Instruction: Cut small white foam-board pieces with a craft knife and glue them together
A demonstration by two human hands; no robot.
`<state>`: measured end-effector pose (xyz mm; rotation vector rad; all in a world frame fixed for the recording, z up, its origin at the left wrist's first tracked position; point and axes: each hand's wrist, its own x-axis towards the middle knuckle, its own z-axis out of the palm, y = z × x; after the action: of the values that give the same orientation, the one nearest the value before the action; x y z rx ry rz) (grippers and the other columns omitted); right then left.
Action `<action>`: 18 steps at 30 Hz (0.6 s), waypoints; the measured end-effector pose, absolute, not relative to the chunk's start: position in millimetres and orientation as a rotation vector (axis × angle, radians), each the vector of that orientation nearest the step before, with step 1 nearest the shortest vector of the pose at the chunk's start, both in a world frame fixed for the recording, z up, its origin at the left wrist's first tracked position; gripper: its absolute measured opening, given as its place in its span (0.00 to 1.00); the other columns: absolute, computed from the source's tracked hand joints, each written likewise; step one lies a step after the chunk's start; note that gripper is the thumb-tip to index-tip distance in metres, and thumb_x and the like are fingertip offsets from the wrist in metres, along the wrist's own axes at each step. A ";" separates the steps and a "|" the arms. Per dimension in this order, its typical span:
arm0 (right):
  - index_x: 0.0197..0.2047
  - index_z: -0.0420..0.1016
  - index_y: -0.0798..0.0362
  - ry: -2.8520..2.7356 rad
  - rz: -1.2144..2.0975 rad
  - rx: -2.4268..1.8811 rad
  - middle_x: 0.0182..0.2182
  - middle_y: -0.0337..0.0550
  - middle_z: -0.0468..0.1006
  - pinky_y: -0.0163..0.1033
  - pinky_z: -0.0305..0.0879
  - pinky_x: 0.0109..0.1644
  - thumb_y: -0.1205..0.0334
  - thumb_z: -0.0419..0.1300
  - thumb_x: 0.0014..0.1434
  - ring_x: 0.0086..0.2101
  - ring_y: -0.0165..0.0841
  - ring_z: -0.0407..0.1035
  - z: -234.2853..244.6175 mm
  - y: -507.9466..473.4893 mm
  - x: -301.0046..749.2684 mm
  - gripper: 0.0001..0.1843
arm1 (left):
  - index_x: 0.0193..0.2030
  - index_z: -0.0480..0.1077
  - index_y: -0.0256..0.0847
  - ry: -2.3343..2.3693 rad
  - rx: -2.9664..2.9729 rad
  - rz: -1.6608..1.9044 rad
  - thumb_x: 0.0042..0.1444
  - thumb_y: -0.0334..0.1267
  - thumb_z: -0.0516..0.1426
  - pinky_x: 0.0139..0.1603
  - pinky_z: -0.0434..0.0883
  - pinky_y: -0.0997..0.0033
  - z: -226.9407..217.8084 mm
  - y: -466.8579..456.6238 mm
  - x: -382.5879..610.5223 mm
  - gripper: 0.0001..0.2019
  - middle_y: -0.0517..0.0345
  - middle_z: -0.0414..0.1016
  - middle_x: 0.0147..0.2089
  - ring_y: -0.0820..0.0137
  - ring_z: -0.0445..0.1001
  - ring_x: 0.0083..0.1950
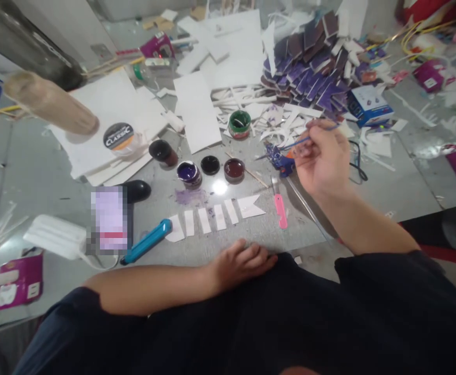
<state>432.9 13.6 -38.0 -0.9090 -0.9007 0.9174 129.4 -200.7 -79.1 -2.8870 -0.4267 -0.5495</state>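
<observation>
My right hand is closed around a thin blue paintbrush, held over the grey floor near a small purple-blue painted piece. My left hand rests with loosely curled fingers on my dark-clothed lap, holding nothing I can see. In front of it lies a row of several small white cut strips, one with purple marks. Beyond them stand open paint pots: purple, black, dark red and a green-rimmed one.
A blue utility knife and a pink cutter lie beside the strips. White foam boards, offcuts and a pile of purple tiles cover the far floor. A white mask and magenta boxes sit left.
</observation>
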 end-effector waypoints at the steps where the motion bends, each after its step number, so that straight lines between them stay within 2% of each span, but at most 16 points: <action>1: 0.44 0.80 0.41 -0.928 0.887 -0.915 0.36 0.36 0.80 0.42 0.63 0.29 0.39 0.90 0.58 0.27 0.31 0.64 -40.5 5.3 426.6 0.29 | 0.86 0.80 0.61 -0.424 -2.872 -0.581 0.87 0.34 0.70 0.63 0.80 0.59 -80.8 -200.2 125.9 0.28 0.58 0.89 0.70 0.64 0.82 0.65; 3: 0.42 0.82 0.43 -0.984 0.783 -0.913 0.37 0.39 0.85 0.40 0.65 0.26 0.33 0.89 0.65 0.26 0.31 0.69 -42.7 -11.5 416.0 0.29 | 0.90 0.77 0.70 -0.465 -2.877 -0.539 0.87 0.39 0.72 0.65 0.80 0.59 -77.4 -197.0 118.5 0.32 0.59 0.88 0.77 0.62 0.82 0.73; 4: 0.41 0.84 0.44 -1.026 0.737 -0.912 0.35 0.39 0.85 0.40 0.67 0.25 0.31 0.87 0.70 0.25 0.31 0.71 -41.9 -19.0 412.1 0.29 | 0.91 0.76 0.70 -0.478 -2.892 -0.483 0.87 0.40 0.71 0.67 0.81 0.59 -72.7 -194.6 115.2 0.33 0.57 0.87 0.80 0.60 0.82 0.76; 6: 0.41 0.90 0.45 -1.109 0.683 -0.915 0.33 0.40 0.87 0.39 0.73 0.23 0.30 0.85 0.76 0.23 0.33 0.77 -37.2 -31.0 407.5 0.27 | 0.92 0.77 0.66 -0.466 -2.935 -0.377 0.90 0.42 0.69 0.69 0.82 0.58 -60.7 -188.9 110.5 0.30 0.55 0.87 0.82 0.59 0.82 0.78; 8: 0.44 0.96 0.43 -1.167 0.663 -0.922 0.33 0.40 0.90 0.37 0.77 0.23 0.35 0.84 0.79 0.24 0.34 0.82 -31.2 -38.3 406.2 0.21 | 0.89 0.82 0.61 -0.459 -2.976 -0.341 0.92 0.42 0.65 0.70 0.83 0.59 -50.5 -183.7 108.7 0.24 0.55 0.87 0.82 0.61 0.83 0.78; 10: 0.48 1.00 0.38 -1.215 0.674 -0.912 0.34 0.39 0.93 0.36 0.82 0.25 0.40 0.85 0.80 0.26 0.37 0.87 -27.2 -41.8 406.4 0.13 | 0.83 0.87 0.55 -0.466 -3.009 -0.386 0.94 0.40 0.62 0.70 0.85 0.61 -45.8 -180.8 109.3 0.20 0.56 0.89 0.80 0.63 0.85 0.76; 12: 0.48 1.01 0.36 -1.229 0.691 -0.906 0.35 0.39 0.94 0.36 0.85 0.26 0.43 0.87 0.78 0.27 0.39 0.90 -26.5 -42.9 406.2 0.09 | 0.79 0.89 0.50 -0.488 -3.050 -0.466 0.94 0.35 0.60 0.68 0.88 0.62 -45.4 -180.7 111.2 0.19 0.56 0.92 0.76 0.64 0.89 0.72; 16: 0.43 1.00 0.43 -1.155 0.776 -0.975 0.36 0.45 0.95 0.36 0.87 0.26 0.43 0.91 0.74 0.27 0.40 0.90 -30.6 -41.1 403.4 0.16 | 0.79 0.86 0.37 -0.623 -3.242 -0.676 0.88 0.21 0.52 0.63 0.93 0.56 -46.6 -183.5 116.1 0.26 0.50 0.96 0.72 0.58 0.96 0.68; 18: 0.42 1.00 0.46 -1.144 0.807 -0.973 0.36 0.46 0.95 0.34 0.87 0.27 0.42 0.92 0.73 0.27 0.39 0.90 -32.5 -38.9 402.4 0.18 | 0.79 0.84 0.32 -0.658 -3.298 -0.754 0.87 0.18 0.51 0.61 0.94 0.51 -46.7 -183.9 118.5 0.27 0.48 0.96 0.72 0.55 0.98 0.67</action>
<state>402.4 -38.9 -32.5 -0.9730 -1.1438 0.8066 118.5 -183.9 -46.7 -3.2979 -0.6578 -0.7536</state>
